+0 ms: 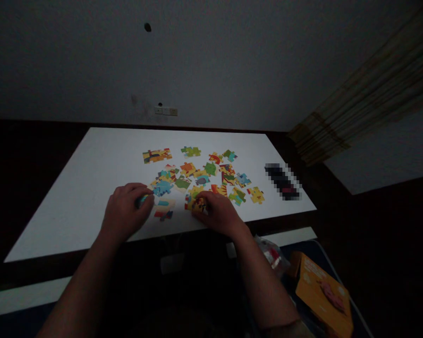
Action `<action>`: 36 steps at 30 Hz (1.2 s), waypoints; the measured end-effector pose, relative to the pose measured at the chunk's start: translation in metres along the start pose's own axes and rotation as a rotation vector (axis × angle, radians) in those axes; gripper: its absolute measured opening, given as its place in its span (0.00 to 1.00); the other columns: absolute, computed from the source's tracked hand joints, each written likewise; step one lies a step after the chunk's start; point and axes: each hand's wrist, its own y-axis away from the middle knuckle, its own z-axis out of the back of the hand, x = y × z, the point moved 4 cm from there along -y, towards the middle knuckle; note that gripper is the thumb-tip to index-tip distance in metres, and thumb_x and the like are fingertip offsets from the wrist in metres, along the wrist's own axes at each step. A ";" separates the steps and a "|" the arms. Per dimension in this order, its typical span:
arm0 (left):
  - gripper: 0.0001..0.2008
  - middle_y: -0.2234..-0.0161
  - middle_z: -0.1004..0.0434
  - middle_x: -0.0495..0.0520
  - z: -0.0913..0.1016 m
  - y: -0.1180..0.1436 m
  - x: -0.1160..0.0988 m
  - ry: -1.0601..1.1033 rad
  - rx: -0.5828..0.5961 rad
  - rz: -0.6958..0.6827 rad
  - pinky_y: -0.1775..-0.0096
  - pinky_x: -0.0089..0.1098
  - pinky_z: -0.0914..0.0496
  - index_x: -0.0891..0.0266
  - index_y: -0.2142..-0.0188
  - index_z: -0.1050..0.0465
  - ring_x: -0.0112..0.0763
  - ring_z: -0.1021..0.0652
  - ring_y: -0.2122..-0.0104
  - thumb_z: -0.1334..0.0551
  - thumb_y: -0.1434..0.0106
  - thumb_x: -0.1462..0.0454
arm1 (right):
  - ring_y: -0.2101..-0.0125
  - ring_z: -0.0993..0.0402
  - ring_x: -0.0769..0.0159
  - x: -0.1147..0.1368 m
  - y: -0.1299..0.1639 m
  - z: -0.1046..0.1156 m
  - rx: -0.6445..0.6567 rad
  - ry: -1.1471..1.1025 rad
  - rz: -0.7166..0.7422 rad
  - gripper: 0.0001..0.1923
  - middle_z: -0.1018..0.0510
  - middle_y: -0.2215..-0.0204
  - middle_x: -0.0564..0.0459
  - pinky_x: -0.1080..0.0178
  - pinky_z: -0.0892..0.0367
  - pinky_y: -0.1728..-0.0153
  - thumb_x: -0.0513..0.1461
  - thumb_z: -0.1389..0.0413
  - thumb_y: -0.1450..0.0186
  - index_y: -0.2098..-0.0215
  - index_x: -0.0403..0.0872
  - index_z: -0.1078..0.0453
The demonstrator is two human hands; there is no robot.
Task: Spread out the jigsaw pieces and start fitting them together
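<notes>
Colourful jigsaw pieces lie spread over the white table (70, 188). My left hand (129, 211) is closed on a teal puzzle piece (141, 200), mostly hidden by the fingers. My right hand (216, 211) pinches a dark and yellow puzzle piece (199, 204) near the table's front edge. Close behind that piece lies a yellow piece (193, 192). Between my hands rest a pale and teal piece (165, 204) and a red and blue piece (164, 215). A light blue piece (162, 188) sits just beyond my left fingertips.
Joined pieces (157, 155) lie at the back left, green pieces (191, 151) beside them. A blurred dark object (282, 181) is at the table's right. Below right are an orange box (324, 291) and a clear plastic bag (273, 253). A wall (211, 70) stands behind.
</notes>
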 end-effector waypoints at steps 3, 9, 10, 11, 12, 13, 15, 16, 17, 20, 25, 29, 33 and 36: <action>0.27 0.41 0.07 0.64 -0.001 0.000 0.002 -0.016 0.000 -0.018 0.36 0.60 0.20 0.54 0.49 0.07 0.62 0.12 0.41 0.40 0.25 0.42 | 0.42 0.08 0.40 0.003 -0.002 0.002 0.030 0.001 -0.002 0.21 0.06 0.40 0.45 0.40 0.12 0.39 0.43 0.25 0.24 0.34 0.59 0.15; 0.25 0.38 0.08 0.67 -0.001 0.003 0.005 -0.055 -0.010 -0.031 0.36 0.63 0.20 0.54 0.45 0.08 0.64 0.13 0.40 0.39 0.24 0.45 | 0.41 0.08 0.40 0.005 -0.004 0.003 -0.006 0.006 0.027 0.23 0.06 0.40 0.44 0.43 0.13 0.37 0.42 0.25 0.24 0.32 0.55 0.15; 0.25 0.38 0.08 0.67 -0.001 0.003 0.005 -0.057 -0.013 -0.032 0.36 0.64 0.20 0.54 0.44 0.09 0.65 0.13 0.40 0.39 0.23 0.45 | 0.42 0.08 0.41 0.004 -0.004 0.002 -0.016 0.007 0.032 0.23 0.06 0.42 0.44 0.43 0.13 0.37 0.42 0.25 0.24 0.32 0.55 0.15; 0.25 0.37 0.08 0.67 -0.001 0.003 0.005 -0.056 -0.014 -0.035 0.36 0.64 0.20 0.54 0.44 0.09 0.65 0.13 0.39 0.39 0.23 0.45 | 0.42 0.09 0.41 0.003 -0.005 0.000 -0.024 0.009 0.040 0.23 0.06 0.42 0.43 0.43 0.13 0.36 0.42 0.25 0.24 0.32 0.55 0.15; 0.24 0.37 0.08 0.67 -0.001 0.003 0.005 -0.054 -0.015 -0.038 0.35 0.64 0.20 0.54 0.44 0.10 0.64 0.13 0.39 0.39 0.23 0.45 | 0.42 0.09 0.42 0.002 -0.006 -0.001 -0.034 0.010 0.048 0.23 0.07 0.43 0.42 0.42 0.14 0.35 0.42 0.24 0.24 0.33 0.55 0.16; 0.24 0.38 0.08 0.67 0.000 0.003 0.006 -0.051 -0.016 -0.043 0.34 0.64 0.20 0.54 0.44 0.10 0.64 0.13 0.39 0.38 0.23 0.45 | 0.41 0.10 0.42 0.000 -0.006 -0.001 -0.048 0.010 0.052 0.22 0.07 0.43 0.42 0.42 0.15 0.34 0.42 0.25 0.24 0.33 0.56 0.16; 0.24 0.38 0.08 0.68 0.001 0.002 0.006 -0.043 -0.015 -0.053 0.34 0.65 0.21 0.55 0.44 0.10 0.65 0.12 0.39 0.37 0.24 0.46 | 0.40 0.11 0.43 -0.002 -0.007 -0.002 -0.070 0.008 0.063 0.22 0.07 0.43 0.41 0.41 0.15 0.32 0.41 0.25 0.23 0.33 0.56 0.17; 0.24 0.38 0.08 0.69 0.001 0.002 0.007 -0.040 -0.014 -0.056 0.34 0.67 0.21 0.56 0.44 0.10 0.66 0.12 0.39 0.36 0.24 0.45 | 0.39 0.11 0.44 -0.002 -0.008 -0.003 -0.080 0.008 0.069 0.22 0.08 0.43 0.40 0.41 0.16 0.31 0.41 0.25 0.23 0.33 0.54 0.17; 0.23 0.39 0.08 0.69 0.001 0.001 0.007 -0.038 -0.013 -0.058 0.33 0.68 0.21 0.56 0.45 0.10 0.68 0.12 0.39 0.36 0.24 0.45 | 0.39 0.11 0.44 -0.003 -0.008 -0.002 -0.091 0.009 0.073 0.22 0.08 0.43 0.40 0.41 0.15 0.31 0.42 0.25 0.23 0.33 0.53 0.18; 0.23 0.39 0.09 0.70 0.001 0.001 0.008 -0.037 -0.018 -0.056 0.33 0.71 0.21 0.55 0.46 0.10 0.69 0.12 0.38 0.37 0.23 0.45 | 0.40 0.10 0.45 -0.002 -0.005 -0.001 -0.103 0.016 0.095 0.20 0.07 0.44 0.41 0.42 0.14 0.33 0.43 0.28 0.21 0.33 0.50 0.18; 0.23 0.38 0.10 0.71 0.001 0.002 0.006 -0.044 -0.016 -0.055 0.34 0.75 0.21 0.54 0.44 0.10 0.72 0.13 0.38 0.39 0.19 0.45 | 0.44 0.08 0.44 -0.001 0.001 0.002 -0.066 -0.017 0.133 0.19 0.05 0.44 0.42 0.43 0.12 0.37 0.41 0.30 0.21 0.33 0.54 0.16; 0.23 0.38 0.10 0.72 0.002 0.001 0.005 -0.047 0.001 -0.048 0.34 0.78 0.22 0.54 0.45 0.10 0.74 0.14 0.38 0.39 0.19 0.46 | 0.46 0.06 0.43 0.001 0.002 -0.001 -0.069 -0.021 0.191 0.22 0.05 0.43 0.42 0.42 0.11 0.41 0.41 0.32 0.21 0.31 0.53 0.16; 0.24 0.37 0.10 0.72 0.003 0.001 0.005 -0.045 0.013 -0.038 0.34 0.79 0.23 0.54 0.44 0.10 0.75 0.14 0.37 0.40 0.19 0.45 | 0.54 0.05 0.46 0.004 0.004 0.003 -0.191 -0.031 0.235 0.18 0.03 0.48 0.47 0.44 0.10 0.47 0.40 0.34 0.22 0.35 0.57 0.14; 0.23 0.38 0.10 0.73 0.004 0.001 0.002 -0.024 0.002 -0.049 0.34 0.79 0.23 0.54 0.45 0.10 0.75 0.14 0.38 0.40 0.19 0.45 | 0.59 0.06 0.46 -0.011 0.011 0.024 -0.432 -0.028 0.108 0.12 0.04 0.57 0.48 0.43 0.12 0.52 0.43 0.36 0.21 0.43 0.58 0.13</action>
